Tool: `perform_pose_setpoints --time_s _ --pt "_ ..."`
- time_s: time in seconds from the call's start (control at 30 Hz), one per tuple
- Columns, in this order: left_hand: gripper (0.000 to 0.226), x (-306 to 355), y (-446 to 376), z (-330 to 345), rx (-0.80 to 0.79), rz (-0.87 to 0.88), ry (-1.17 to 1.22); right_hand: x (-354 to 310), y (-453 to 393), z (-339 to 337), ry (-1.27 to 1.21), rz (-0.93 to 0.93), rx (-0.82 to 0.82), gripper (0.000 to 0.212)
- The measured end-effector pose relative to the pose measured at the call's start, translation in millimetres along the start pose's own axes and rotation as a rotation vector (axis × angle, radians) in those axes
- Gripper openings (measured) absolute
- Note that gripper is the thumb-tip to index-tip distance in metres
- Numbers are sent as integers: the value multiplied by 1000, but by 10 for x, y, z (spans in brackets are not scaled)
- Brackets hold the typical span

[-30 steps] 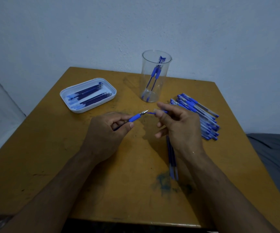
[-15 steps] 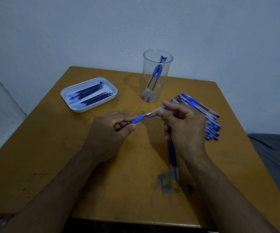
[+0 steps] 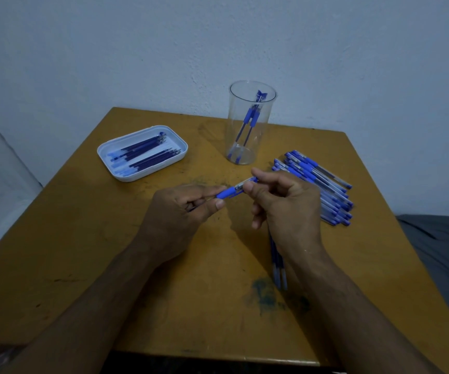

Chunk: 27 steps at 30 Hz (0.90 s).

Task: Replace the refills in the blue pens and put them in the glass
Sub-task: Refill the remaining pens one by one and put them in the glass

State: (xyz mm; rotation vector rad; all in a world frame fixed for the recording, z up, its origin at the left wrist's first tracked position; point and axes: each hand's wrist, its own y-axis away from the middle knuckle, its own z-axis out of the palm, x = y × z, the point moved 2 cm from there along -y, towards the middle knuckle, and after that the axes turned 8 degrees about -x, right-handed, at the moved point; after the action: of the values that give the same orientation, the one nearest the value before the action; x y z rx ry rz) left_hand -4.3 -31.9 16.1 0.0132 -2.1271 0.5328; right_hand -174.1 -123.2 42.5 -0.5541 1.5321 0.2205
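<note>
While both hands meet above the middle of the worn yellow-brown wooden table (image 3: 164, 279), a blue ballpoint pen with a clear barrel and blue rubber grip (image 3: 230, 192) spans the small gap between them. Its long axis runs on a slant, from near left up to far right. The near-left end disappears into the left hand (image 3: 180, 214), so which end carries the tip cannot be told. The left hand pinches the grip section between thumb and curled fingers. The right hand (image 3: 282, 206) pinches the clear barrel end between thumb and forefinger, its other fingers curled loosely below. The pen is held off the table surface, nearer than the glass and just left of the pen pile.

Far from the hands, close to the table's far edge, stands a tall clear plastic glass (image 3: 251, 122), upright, with two blue pens (image 3: 250, 120) leaning inside it. To the right, just beyond the right hand, lies a loose pile of blue capped pens (image 3: 317, 184), laid roughly parallel and slanting from far left to near right. At far left sits a white rounded rectangular tray (image 3: 104, 157) holding dark blue refills (image 3: 145, 153), lying along its length. Under the right wrist, a few thin blue refills (image 3: 278, 265) lie on the table, pointing toward the near edge, beside a smeared blue ink stain (image 3: 266, 292).
</note>
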Motion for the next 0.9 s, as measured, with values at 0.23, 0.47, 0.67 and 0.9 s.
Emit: perform_pose_setpoints --time_s 0.23,0.47,0.67,0.9 --pt "30 -1 0 14 -18 -43 89 1 37 32 -94 9 3 24" --pt "29 -9 37 0 -50 -78 92 29 91 61 -112 37 -3 22" --pt "28 28 15 -1 -23 -102 83 0 101 82 -143 77 -22 31" --pt "31 117 55 -2 -48 -72 37 -119 119 120 -93 95 -28 35"
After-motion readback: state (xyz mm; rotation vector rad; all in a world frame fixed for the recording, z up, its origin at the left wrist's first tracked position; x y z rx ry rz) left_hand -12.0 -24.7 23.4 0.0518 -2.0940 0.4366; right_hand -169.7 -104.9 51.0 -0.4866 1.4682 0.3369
